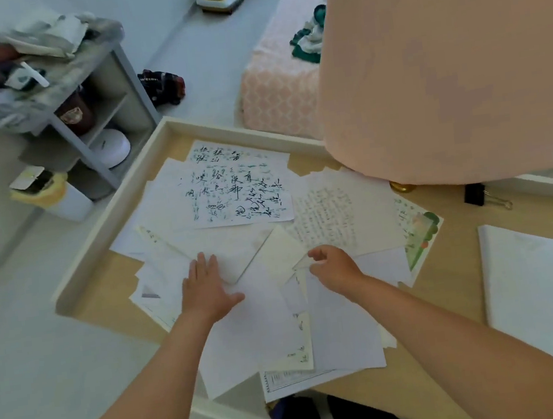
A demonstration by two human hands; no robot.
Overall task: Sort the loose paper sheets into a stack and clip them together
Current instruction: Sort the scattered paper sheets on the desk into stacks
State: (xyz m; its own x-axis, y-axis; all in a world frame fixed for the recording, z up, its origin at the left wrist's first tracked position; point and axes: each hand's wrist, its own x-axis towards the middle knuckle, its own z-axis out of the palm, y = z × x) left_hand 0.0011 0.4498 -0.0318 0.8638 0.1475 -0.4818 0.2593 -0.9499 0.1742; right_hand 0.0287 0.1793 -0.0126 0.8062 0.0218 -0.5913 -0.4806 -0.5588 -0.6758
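Several loose paper sheets [237, 244] lie scattered and overlapping on the wooden table [450, 293]. One sheet with large brush calligraphy [238, 193] lies at the far side, and a sheet of small handwriting [331, 217] lies to its right. My left hand [206, 289] rests flat, fingers spread, on the white sheets near the middle. My right hand [333, 265] pinches the corner of a cream sheet [282, 253]. A black binder clip [475, 194] lies at the far right of the table, away from both hands.
A neat white stack of paper [545, 285] lies at the right. A large peach lampshade [451, 62] hangs over the far right corner. The table has a raised pale rim [104, 222]. A grey shelf unit [90, 103] and a small bin [56, 196] stand on the floor to the left.
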